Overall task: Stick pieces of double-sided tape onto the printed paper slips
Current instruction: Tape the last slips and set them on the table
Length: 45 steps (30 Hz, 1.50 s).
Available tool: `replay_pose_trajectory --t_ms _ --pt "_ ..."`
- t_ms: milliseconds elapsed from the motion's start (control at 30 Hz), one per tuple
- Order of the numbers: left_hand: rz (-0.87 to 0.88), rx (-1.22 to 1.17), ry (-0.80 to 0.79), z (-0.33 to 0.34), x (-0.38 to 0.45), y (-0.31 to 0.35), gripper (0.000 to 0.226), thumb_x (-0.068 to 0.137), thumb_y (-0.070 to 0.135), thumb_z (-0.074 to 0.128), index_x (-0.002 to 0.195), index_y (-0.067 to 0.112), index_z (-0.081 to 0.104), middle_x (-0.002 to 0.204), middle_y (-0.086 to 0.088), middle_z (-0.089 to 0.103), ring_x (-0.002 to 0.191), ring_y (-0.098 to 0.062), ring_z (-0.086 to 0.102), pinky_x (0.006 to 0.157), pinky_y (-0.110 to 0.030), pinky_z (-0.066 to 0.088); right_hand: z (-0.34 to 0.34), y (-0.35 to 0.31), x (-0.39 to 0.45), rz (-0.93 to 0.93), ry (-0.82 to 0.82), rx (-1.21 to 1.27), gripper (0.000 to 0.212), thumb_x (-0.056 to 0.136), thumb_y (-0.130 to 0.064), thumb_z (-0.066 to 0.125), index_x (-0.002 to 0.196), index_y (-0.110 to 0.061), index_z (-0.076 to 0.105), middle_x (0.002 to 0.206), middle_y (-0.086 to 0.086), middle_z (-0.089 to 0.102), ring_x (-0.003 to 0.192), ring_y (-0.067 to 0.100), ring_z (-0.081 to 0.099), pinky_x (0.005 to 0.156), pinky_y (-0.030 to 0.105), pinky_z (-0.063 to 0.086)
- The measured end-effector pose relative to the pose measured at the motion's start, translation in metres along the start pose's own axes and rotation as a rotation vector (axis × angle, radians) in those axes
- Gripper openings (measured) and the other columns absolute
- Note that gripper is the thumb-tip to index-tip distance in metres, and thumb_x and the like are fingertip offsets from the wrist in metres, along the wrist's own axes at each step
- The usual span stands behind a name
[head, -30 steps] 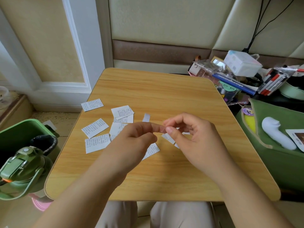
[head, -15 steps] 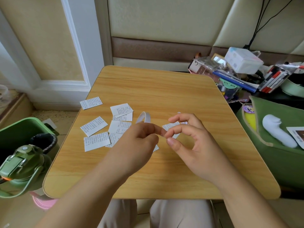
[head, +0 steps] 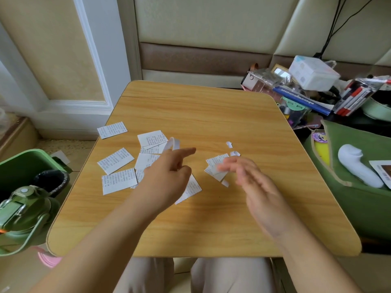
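Printed slips (head: 116, 160) lie scattered on the left half of the wooden table (head: 211, 218), a few more under the right hand. A curled white tape strip (head: 174, 143) lies just beyond the left hand (head: 167, 178), whose forefinger points out, holding nothing. The right hand (head: 249, 178) is blurred, fingers loosely spread, empty as far as I can tell. Risk: sticky tape clings to fingers, or a sweeping hand scatters slips.

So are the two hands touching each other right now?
No, the left hand and the right hand are apart, with bare wooden table showing between them.
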<state>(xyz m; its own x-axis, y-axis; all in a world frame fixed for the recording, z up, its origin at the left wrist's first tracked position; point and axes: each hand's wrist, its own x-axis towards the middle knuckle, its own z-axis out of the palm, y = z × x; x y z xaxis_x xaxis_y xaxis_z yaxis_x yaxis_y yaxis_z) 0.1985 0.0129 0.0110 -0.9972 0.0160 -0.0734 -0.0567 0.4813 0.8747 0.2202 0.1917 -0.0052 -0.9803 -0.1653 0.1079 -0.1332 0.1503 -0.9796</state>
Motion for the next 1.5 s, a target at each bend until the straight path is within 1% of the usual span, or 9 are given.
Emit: replay_pose_trajectory --t_ms 100,233,400,567,733,833,1033,1233,1500 --pt "0.03 0.178 0.033 0.002 0.002 -0.009 0.043 0.091 0.011 0.043 0.118 0.041 0.058 0.076 0.007 0.036 0.066 -0.003 0.044 0.099 -0.041 0.036 -0.017 0.012 0.026 0.07 0.109 -0.235 0.032 0.094 -0.034 0.053 0.124 -0.044 0.049 0.114 -0.017 0.061 0.105 0.0 0.057 0.084 0.011 0.04" --pt "0.11 0.407 0.06 0.013 0.0 -0.02 0.038 0.093 0.017 0.043 0.117 0.043 0.058 0.082 0.012 0.032 0.076 0.003 0.033 0.092 -0.031 0.023 -0.029 0.038 0.067 0.125 0.003 -0.697 0.077 0.09 -0.018 0.063 0.148 -0.04 0.018 0.119 -0.01 0.056 0.11 0.01 0.049 0.095 0.023 0.038" --pt "0.122 0.497 0.035 0.019 0.002 -0.03 0.038 0.094 0.02 0.042 0.122 0.043 0.055 0.083 0.015 0.027 0.079 -0.006 0.021 0.088 -0.029 0.018 -0.033 0.051 0.097 0.148 -0.202 -1.065 0.091 0.092 -0.02 0.058 0.148 -0.043 -0.01 0.132 -0.016 0.047 0.122 0.013 0.033 0.098 0.032 0.024" --pt "0.14 0.447 0.042 0.019 0.006 -0.035 0.038 0.093 0.019 0.043 0.121 0.042 0.055 0.088 0.014 0.033 0.084 0.006 0.027 0.089 -0.029 0.018 -0.037 0.05 0.104 0.168 -0.224 -1.046 0.097 0.089 -0.024 0.061 0.146 -0.043 -0.015 0.116 -0.017 0.049 0.116 0.014 0.036 0.089 0.03 0.02" --pt "0.137 0.396 0.044 0.018 0.007 -0.035 0.039 0.093 0.019 0.044 0.121 0.044 0.054 0.104 0.009 0.043 0.083 -0.005 0.04 0.085 -0.024 0.012 -0.034 0.05 0.1 0.156 -0.164 -0.862 0.103 0.086 -0.011 0.064 0.146 -0.048 -0.011 0.101 -0.009 0.047 0.116 0.017 0.045 0.093 0.026 0.033" --pt "0.147 0.393 0.051 0.017 0.006 -0.037 0.038 0.093 0.02 0.045 0.121 0.043 0.055 0.103 0.009 0.043 0.09 -0.007 0.042 0.086 -0.024 0.012 -0.034 0.04 0.092 0.163 -0.077 -0.658 0.097 0.089 -0.004 0.06 0.146 -0.05 -0.004 0.106 -0.004 0.05 0.104 0.012 0.054 0.074 0.011 0.042" --pt "0.287 0.447 0.143 0.014 -0.006 -0.048 0.034 0.091 0.019 0.051 0.113 0.041 0.063 0.082 0.014 0.035 0.082 0.007 0.033 0.081 -0.03 0.017 -0.033 0.014 0.05 0.175 0.102 -0.35 0.103 0.085 -0.005 0.069 0.145 -0.053 0.0 0.091 -0.008 0.07 0.087 0.007 0.068 0.082 0.028 0.053" --pt "0.418 0.556 0.099 0.023 -0.027 -0.074 0.027 0.071 0.024 0.06 0.091 0.038 0.07 0.075 0.006 0.027 0.069 -0.013 0.036 0.066 -0.032 0.022 -0.003 0.042 0.0 0.251 -0.013 -0.38 0.115 0.078 -0.01 0.075 0.12 -0.081 -0.005 0.108 0.002 0.064 0.09 0.017 0.064 0.081 0.03 0.054" --pt "0.515 0.637 0.063 0.041 -0.034 -0.085 0.033 0.073 0.027 0.064 0.101 0.043 0.067 0.08 0.007 0.026 0.073 -0.017 0.041 0.068 -0.033 0.024 0.004 0.037 -0.003 0.182 -0.147 -0.572 0.108 0.083 -0.01 0.071 0.138 -0.062 -0.007 0.092 0.017 0.058 0.057 0.001 0.042 0.062 0.011 0.04"
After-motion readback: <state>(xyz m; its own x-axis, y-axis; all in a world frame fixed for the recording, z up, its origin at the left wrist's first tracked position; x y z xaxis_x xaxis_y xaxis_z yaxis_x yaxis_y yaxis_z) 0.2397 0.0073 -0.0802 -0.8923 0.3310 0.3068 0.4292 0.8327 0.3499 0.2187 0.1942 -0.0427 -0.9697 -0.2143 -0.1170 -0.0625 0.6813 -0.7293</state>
